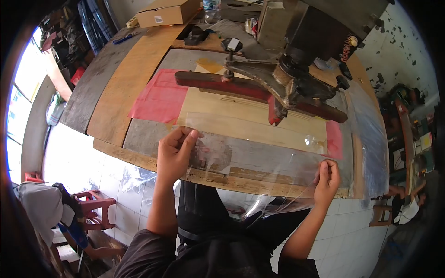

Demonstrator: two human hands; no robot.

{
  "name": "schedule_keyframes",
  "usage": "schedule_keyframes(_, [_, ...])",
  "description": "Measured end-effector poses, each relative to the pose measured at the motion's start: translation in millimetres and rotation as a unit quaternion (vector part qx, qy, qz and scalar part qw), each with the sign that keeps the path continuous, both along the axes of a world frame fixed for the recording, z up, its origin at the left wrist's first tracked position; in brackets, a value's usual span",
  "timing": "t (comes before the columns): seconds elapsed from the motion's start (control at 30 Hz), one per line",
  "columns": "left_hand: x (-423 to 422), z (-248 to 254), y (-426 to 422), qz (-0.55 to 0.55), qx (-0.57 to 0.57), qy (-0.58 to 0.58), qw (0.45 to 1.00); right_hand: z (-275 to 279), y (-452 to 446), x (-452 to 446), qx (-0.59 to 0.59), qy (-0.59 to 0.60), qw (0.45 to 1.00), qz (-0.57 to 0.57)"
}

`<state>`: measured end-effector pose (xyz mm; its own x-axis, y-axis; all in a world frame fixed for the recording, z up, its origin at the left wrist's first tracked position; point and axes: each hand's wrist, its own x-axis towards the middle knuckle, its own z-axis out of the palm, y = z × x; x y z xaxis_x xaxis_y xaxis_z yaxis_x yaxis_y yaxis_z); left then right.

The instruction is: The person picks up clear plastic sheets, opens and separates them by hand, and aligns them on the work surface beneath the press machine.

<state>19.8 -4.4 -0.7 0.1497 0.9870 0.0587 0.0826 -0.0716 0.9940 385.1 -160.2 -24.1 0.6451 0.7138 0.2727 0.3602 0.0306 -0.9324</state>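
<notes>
A clear plastic sheet [264, 162] stretches between my two hands over the front edge of the worktable, its near part drooping below the edge. My left hand [177, 150] pinches its left end between thumb and fingers. At the right end, my right hand [327, 180] grips the sheet with curled fingers. Just beyond lies a cream-coloured board [222, 109] with pink sheets [160, 95] at its sides. The sheet's far edge seems to overlap the board; whether it touches is hard to tell. Above the board hangs a press head with a red-and-black bar [218, 85].
The press body [320, 32] rises at the back. A cardboard box [168, 12] sits at the back left. Stacked clear plastic [371, 143] lies at the right edge. A red stool [97, 208] stands on the floor at left. Other people are partly visible at both sides.
</notes>
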Motion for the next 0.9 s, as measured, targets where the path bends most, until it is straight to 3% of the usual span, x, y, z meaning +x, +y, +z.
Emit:
schedule_keyframes(0.07, [4.4,4.7,-2.1,0.003,-0.001,-0.041,0.999,-0.5,-1.0,1.6,0.001,-0.002,1.000,-0.002])
schedule_keyframes(0.9, [9.3,-1.0,1.3,-0.005,0.050,0.012,0.999,0.7,-3.4,3.0,-0.004,0.004,1.000,0.021])
